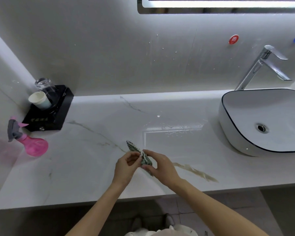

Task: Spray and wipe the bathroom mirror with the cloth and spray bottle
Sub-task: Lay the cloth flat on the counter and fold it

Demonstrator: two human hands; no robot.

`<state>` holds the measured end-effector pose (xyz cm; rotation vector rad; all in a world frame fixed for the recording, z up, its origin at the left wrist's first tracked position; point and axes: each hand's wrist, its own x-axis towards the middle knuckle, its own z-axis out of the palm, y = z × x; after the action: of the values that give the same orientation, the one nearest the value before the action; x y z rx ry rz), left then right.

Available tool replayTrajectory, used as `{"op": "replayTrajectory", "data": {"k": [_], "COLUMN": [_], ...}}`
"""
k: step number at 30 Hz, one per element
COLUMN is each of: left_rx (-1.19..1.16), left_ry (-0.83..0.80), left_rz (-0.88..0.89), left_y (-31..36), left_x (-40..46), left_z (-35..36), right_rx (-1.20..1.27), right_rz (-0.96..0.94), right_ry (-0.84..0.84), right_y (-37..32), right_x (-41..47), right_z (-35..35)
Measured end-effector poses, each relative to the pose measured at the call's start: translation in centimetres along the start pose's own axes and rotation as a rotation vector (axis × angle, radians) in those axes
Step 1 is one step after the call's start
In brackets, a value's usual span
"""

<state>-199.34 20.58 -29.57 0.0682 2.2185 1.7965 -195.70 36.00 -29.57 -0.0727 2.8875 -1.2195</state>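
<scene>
While both hands meet above the front part of the marble counter [95,167], they hold the small green and white cloth [144,158] between them. The left hand [126,166] pinches one edge of the cloth with thumb and fingers closed narrow, and the right hand [158,166] grips the other side, its fingers curled around the lower part. The cloth looks folded or bunched, and its long axis goes from upper left, away from the person, to lower right, toward the right palm. The pink spray bottle [32,144] lies on its side far to the left on the counter, near the black tray [48,114] with a paper cup [38,99] and an upturned glass [45,86]. Its grey trigger head points to the upper left and its round body toward the hands. It is well apart from both hands, but the left hand is clearly the nearer one. The mirror [225,5] shows only as a lit lower edge at the top, above the wall, and the sink basin [228,116] with its faucet [255,68] stands at the right. I judge that the cloth is being arranged for wiping, and if spraying comes next, the left hand must let go and reach sideways to the bottle.
</scene>
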Motion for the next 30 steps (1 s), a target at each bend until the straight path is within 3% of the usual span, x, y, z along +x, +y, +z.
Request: {"op": "replayTrajectory", "data": {"k": [10,20,30], "left_rx": [0.136,0.415,0.568], "left_ry": [-0.007,0.13,0.091], "left_rz": [0.029,0.109,0.233], "left_y": [-0.1,0.2,1.3], "left_x": [0.5,4.2,8.9], "left_z": [-3.3,-8.4,-8.5], "right_rx": [0.048,0.125,-0.032], "right_rz": [0.089,0.227,0.16], "right_ry": [0.072,0.257,0.289], "right_y": [0.5,4.5,6.8], "right_x": [2.0,4.0,6.0], "right_z": [-1.3,-5.9,-7.2]}}
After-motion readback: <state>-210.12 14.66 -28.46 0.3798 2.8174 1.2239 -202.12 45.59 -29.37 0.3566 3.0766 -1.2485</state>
